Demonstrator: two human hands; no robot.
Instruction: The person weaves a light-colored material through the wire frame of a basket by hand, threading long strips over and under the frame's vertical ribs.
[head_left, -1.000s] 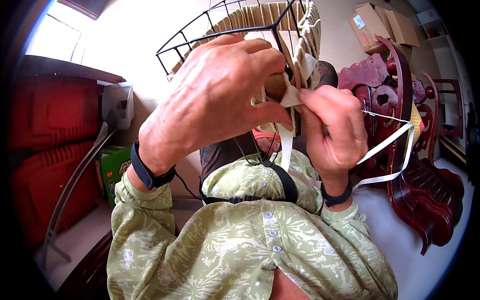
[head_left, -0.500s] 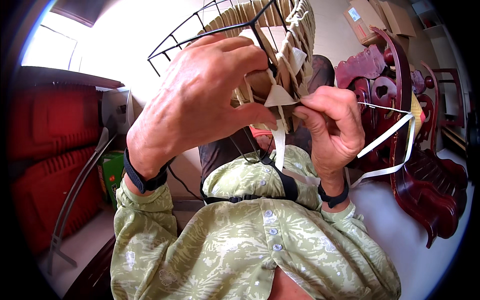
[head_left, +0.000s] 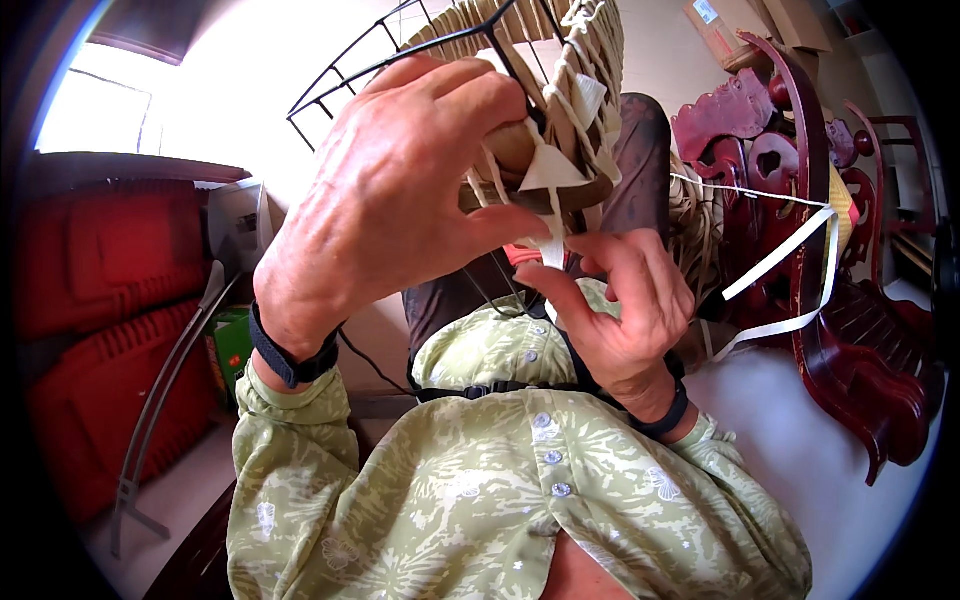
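Note:
My left hand [head_left: 400, 190] grips a black wire basket frame [head_left: 420, 50] partly woven with pale flat strips, held up close in front of me. Its thumb and fingers wrap the woven rim [head_left: 560, 150]. My right hand [head_left: 620, 310] sits just below the rim and pinches a white flat weaving strip [head_left: 550, 250] that hangs from the weave. A longer length of the white strip [head_left: 790, 255] loops off to the right. Both wrists wear dark bands and green patterned sleeves.
Dark red carved wooden chairs [head_left: 840, 300] stand at the right on a pale floor. A red padded object [head_left: 90, 330] and a grey metal bar [head_left: 160, 400] are at the left, with a green box [head_left: 232, 345] behind.
The basket frame has been lifted and tilted upward. My right hand has dropped from beside the rim to below it, pulling the white strip downward.

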